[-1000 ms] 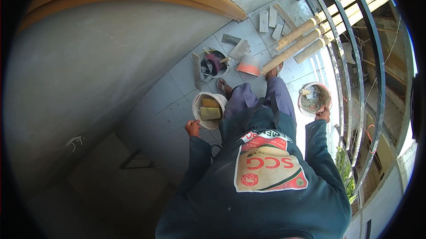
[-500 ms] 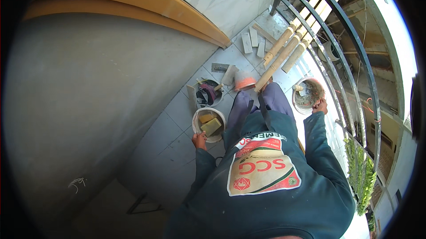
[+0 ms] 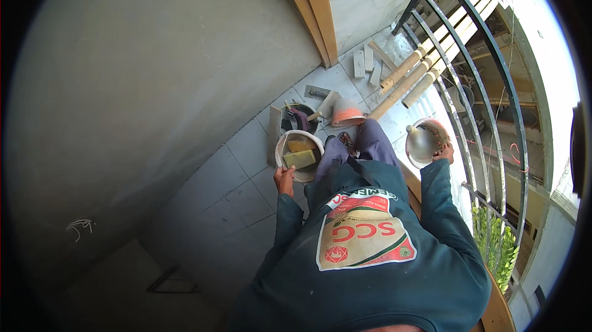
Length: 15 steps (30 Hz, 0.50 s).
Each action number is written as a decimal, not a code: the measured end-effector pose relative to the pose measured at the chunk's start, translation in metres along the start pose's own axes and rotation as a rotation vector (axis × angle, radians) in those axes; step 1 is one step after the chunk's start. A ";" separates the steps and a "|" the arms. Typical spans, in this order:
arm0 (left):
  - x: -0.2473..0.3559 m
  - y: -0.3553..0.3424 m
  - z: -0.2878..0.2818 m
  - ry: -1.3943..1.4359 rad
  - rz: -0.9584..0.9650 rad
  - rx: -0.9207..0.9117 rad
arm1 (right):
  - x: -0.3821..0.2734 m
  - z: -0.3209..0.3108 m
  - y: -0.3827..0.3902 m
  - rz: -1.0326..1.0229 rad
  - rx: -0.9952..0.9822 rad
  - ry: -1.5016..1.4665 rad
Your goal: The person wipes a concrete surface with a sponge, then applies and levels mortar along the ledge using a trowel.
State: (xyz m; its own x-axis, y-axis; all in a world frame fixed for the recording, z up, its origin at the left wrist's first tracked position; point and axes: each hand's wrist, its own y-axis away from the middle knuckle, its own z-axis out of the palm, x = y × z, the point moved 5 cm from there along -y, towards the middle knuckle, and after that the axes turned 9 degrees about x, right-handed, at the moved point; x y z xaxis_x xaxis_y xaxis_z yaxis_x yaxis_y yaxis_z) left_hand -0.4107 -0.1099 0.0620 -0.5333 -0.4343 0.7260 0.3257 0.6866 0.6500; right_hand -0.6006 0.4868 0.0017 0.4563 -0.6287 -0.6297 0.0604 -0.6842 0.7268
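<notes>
My left hand (image 3: pixel 284 180) is closed on the near rim of a whitish bucket (image 3: pixel 319 143), held beside my left leg. Two yellowish sponge-like blocks (image 3: pixel 300 159) lie inside it. Out to my right, my right hand (image 3: pixel 443 152) grips the edge of a second bucket (image 3: pixel 411 158), pale and smeared with grey residue. A tool with a light rounded handle end (image 3: pixel 410 128) rests at that bucket's far left edge; the rest of it is blurred. Both forearms, in dark green sleeves, reach forward on either side of my body.
Ahead stand an upturned orange-and-grey bucket (image 3: pixel 348 114) and a dark bucket of tools (image 3: pixel 300 110). A trowel (image 3: pixel 317 92) and several pale blocks (image 3: pixel 359 64) lie on the tiles. Bamboo poles (image 3: pixel 412 72) extend past a metal railing (image 3: pixel 507 73) on the right. A grey wall (image 3: pixel 154 73) borders the left.
The view has turned, and the wall's wooden trim now stands steeper. Held in my left hand, the sponge bucket has shifted and partly covers the dark tool bucket. My grips look unchanged.
</notes>
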 end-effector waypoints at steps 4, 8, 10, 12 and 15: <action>-0.014 -0.005 -0.027 0.027 -0.080 0.066 | 0.028 -0.005 0.008 0.046 -0.047 -0.004; -0.033 -0.011 -0.055 -0.034 -0.115 0.145 | 0.050 -0.012 0.020 0.092 0.062 -0.022; -0.041 -0.014 -0.070 -0.066 -0.128 0.165 | 0.055 -0.009 0.035 0.094 0.004 -0.011; -0.046 -0.014 -0.081 -0.115 -0.155 0.215 | 0.056 -0.008 0.048 0.092 -0.068 0.012; -0.043 -0.012 -0.087 -0.133 -0.155 0.211 | 0.055 -0.008 0.046 0.050 -0.045 0.055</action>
State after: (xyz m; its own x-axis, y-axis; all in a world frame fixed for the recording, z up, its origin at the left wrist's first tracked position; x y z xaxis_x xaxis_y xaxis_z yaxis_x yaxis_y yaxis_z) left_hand -0.3234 -0.1506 0.0420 -0.6660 -0.4733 0.5766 0.0699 0.7299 0.6800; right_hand -0.5655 0.4242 0.0026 0.5073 -0.6397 -0.5774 0.0759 -0.6343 0.7694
